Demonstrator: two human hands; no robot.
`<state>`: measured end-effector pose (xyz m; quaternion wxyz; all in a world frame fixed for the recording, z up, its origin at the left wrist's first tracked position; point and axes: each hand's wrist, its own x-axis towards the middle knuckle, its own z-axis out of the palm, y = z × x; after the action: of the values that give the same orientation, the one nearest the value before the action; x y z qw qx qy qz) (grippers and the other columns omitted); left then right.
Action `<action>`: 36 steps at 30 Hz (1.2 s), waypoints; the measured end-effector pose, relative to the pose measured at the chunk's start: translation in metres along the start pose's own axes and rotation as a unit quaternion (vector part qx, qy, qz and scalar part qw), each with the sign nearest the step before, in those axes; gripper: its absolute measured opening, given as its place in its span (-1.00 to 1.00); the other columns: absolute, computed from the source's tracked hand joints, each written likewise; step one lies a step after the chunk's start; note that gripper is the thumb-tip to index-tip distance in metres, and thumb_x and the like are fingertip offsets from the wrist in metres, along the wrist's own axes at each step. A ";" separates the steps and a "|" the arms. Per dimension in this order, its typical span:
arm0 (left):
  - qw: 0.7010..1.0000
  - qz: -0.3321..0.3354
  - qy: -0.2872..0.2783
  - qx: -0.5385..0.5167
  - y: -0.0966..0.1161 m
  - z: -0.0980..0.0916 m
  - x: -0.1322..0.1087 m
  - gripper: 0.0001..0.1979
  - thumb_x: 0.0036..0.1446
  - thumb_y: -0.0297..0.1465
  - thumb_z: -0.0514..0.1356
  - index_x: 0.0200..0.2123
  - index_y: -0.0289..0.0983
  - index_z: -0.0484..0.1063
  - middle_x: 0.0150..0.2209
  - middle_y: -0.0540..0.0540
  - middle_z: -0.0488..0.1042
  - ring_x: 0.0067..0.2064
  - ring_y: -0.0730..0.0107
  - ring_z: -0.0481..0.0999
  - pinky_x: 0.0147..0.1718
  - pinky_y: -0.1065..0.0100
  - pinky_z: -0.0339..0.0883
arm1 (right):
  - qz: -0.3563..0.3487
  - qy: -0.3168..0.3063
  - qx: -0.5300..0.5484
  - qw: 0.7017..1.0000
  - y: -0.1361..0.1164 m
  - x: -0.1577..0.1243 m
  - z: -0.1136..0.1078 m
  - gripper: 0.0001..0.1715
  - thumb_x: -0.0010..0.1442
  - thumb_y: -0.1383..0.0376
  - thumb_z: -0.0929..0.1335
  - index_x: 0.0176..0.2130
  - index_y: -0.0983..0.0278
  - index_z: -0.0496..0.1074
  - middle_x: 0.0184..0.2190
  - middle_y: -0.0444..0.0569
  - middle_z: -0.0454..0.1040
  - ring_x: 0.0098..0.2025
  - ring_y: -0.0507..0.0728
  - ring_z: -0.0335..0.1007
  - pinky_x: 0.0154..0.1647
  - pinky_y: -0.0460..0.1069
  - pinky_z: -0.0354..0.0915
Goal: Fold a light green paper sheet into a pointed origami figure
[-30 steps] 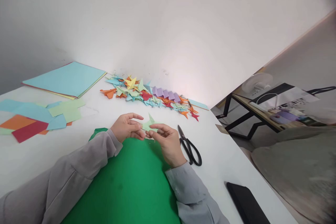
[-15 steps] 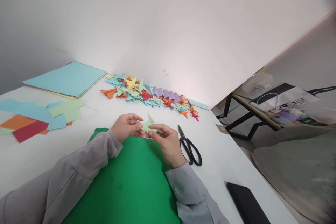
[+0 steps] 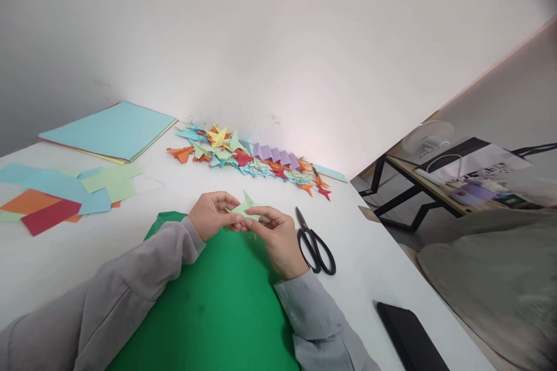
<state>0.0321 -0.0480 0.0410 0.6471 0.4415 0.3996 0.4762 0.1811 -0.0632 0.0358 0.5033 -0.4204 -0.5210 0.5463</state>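
Note:
A small pale green folded paper piece [image 3: 243, 206], with pointed ends and one tip sticking up, is held between both hands above the near part of the table. My left hand [image 3: 213, 215] pinches its near left edge between thumb and fingers. From the other side, my right hand [image 3: 275, 237] grips it with thumb and forefinger, the two thumbs almost meeting. Fingers cover the lower part of the paper. Just right of my right hand, black-handled scissors [image 3: 314, 243] lie slightly apart, blades pointing away.
Against the wall lies a long pile of colourful folded paper shapes [image 3: 261, 159]. Large coloured sheets [image 3: 108, 130] are stacked at the back left, with cut paper pieces [image 3: 52, 200] in front. Green material [image 3: 209, 307] lies under my forearms. A black flat object [image 3: 409, 336] rests near the right edge.
My left hand has shifted slightly right and down, its thumb now closer to the right thumb. The paper has moved a little; the right hand stays nearly still.

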 end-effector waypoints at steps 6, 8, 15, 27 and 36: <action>0.999 -0.026 0.009 -0.023 0.003 0.001 0.000 -0.58 -0.46 -0.50 0.42 -0.48 -0.39 0.29 -0.70 0.08 0.40 -0.67 0.46 0.44 -0.62 0.42 0.37 | 0.008 -0.018 0.017 1.000 0.002 0.001 -0.003 -0.83 -0.11 0.34 0.42 -0.38 0.26 0.49 -0.62 -0.16 0.49 -0.53 0.05 0.41 -0.42 -0.03 0.29; 0.999 -0.028 0.022 -0.017 0.003 0.001 -0.001 -0.60 -0.45 -0.52 0.41 -0.48 -0.40 0.29 -0.70 0.08 0.40 -0.68 0.46 0.44 -0.63 0.42 0.37 | 0.009 -0.018 0.019 1.000 0.002 0.002 -0.004 -0.85 -0.08 0.35 0.38 -0.38 0.27 0.50 -0.70 -0.21 0.41 -0.61 0.01 0.33 -0.50 -0.06 0.24; 0.999 -0.022 0.036 -0.002 0.002 0.000 -0.001 -0.65 -0.38 -0.57 0.38 -0.47 -0.40 0.31 -0.68 0.09 0.37 -0.69 0.46 0.43 -0.63 0.40 0.37 | 0.004 -0.034 0.013 0.999 0.000 0.002 -0.004 -0.85 -0.05 0.30 0.38 -0.37 0.25 0.49 -0.64 -0.18 0.45 -0.55 0.03 0.37 -0.43 -0.04 0.28; 0.999 -0.042 0.024 -0.011 0.002 0.000 -0.001 -0.62 -0.38 -0.55 0.38 -0.43 -0.40 0.30 -0.69 0.04 0.41 -0.68 0.46 0.43 -0.61 0.40 0.36 | -0.009 -0.049 0.000 0.999 -0.002 0.001 -0.001 -0.84 -0.08 0.32 0.41 -0.37 0.23 0.47 -0.58 -0.14 0.52 -0.51 0.05 0.43 -0.37 -0.01 0.33; 0.999 -0.038 0.023 -0.012 0.001 -0.003 0.002 -0.59 -0.39 -0.49 0.40 -0.42 -0.39 0.30 -0.73 0.00 0.42 -0.67 0.45 0.42 -0.59 0.39 0.36 | -0.013 -0.057 -0.007 0.998 0.004 0.001 -0.006 -0.80 -0.03 0.31 0.37 -0.31 0.24 0.50 -0.54 -0.12 0.52 -0.47 0.08 0.43 -0.35 0.00 0.32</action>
<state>0.0294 -0.0457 0.0412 0.6605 0.4066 0.4252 0.4665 0.1862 -0.0607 0.0316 0.4771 -0.3855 -0.5581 0.5588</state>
